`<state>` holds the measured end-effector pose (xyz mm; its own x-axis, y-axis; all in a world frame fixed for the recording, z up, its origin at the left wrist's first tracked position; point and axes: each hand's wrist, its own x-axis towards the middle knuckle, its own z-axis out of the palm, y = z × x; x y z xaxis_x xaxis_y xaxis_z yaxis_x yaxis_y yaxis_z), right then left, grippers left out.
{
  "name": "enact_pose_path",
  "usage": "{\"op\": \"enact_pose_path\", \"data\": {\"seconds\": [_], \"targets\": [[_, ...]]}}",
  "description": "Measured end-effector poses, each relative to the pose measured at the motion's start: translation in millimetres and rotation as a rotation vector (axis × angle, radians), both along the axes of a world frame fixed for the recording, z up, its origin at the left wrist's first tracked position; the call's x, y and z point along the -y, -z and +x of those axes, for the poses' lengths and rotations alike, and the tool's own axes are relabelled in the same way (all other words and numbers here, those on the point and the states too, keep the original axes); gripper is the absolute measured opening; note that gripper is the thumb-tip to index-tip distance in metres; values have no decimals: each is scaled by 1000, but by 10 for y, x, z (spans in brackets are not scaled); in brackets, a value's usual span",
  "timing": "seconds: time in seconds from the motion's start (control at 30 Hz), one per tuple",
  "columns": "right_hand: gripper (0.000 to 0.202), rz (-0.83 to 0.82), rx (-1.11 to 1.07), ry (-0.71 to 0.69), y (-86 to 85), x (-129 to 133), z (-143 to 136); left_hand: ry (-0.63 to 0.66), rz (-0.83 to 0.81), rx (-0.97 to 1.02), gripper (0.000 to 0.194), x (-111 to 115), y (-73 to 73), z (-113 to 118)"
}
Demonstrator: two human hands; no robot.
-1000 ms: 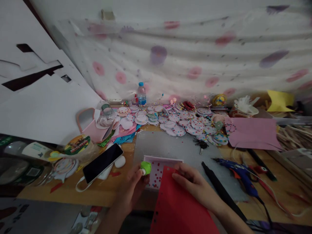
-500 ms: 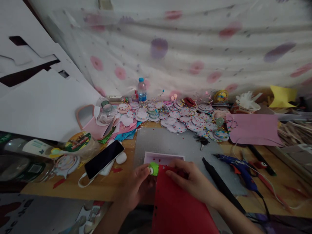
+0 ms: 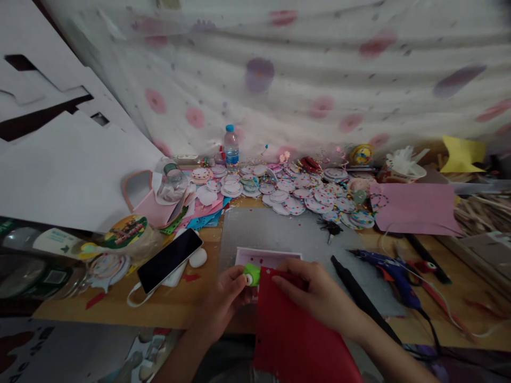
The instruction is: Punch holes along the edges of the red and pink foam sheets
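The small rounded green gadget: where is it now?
In the head view, the small rounded green gadget is below the middle, in the grip of the left hand, at the upper left corner of the red paper sheet.

Beyond left hand (image 3: pixel 233 292) and right hand (image 3: pixel 315 290), see pale creased sheet (image 3: pixel 295 101) hanging, printed with pink and purple flowers. Upper left of left hand, pale wall (image 3: pixel 66 13). Either side of hands, wooden tabletop (image 3: pixel 159 311). Dim light.
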<state>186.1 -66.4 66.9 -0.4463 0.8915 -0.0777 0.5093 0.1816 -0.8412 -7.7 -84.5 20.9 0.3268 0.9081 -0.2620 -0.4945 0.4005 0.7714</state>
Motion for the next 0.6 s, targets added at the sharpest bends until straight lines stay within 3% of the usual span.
{"op": "enact_pose_path", "data": {"seconds": [0.2, 0.4, 0.6], "targets": [[19, 19, -4, -12, 21, 3, -1, 1, -4, -152, 34, 6, 11, 15], [21, -18, -45, -61, 96, -25, -29, 161, 133, -334, 25, -48, 7, -36], [21, -137, -126, -132, 179, -116, -7, 204, 87, -295, 18, -137, -61, -46]]}}
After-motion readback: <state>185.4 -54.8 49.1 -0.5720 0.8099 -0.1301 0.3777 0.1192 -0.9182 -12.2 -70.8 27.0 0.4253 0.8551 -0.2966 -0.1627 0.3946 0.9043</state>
